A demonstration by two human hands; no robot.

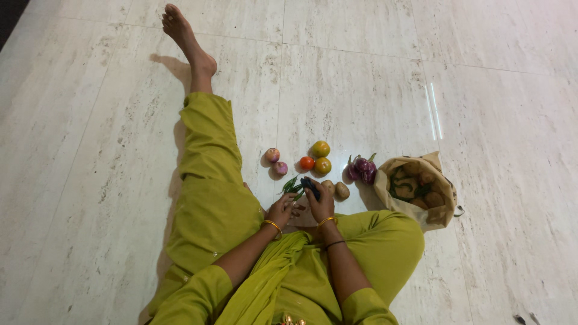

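On the floor (361, 84) before you, your right hand (321, 204) grips a dark vegetable (310, 188) while your left hand (282, 209) pinches green chillies (290, 185); nearby tomatoes (319, 157) could roll if nudged.

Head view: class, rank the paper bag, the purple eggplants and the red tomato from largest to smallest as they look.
1. Paper bag
2. Purple eggplants, taken as a cluster
3. Red tomato
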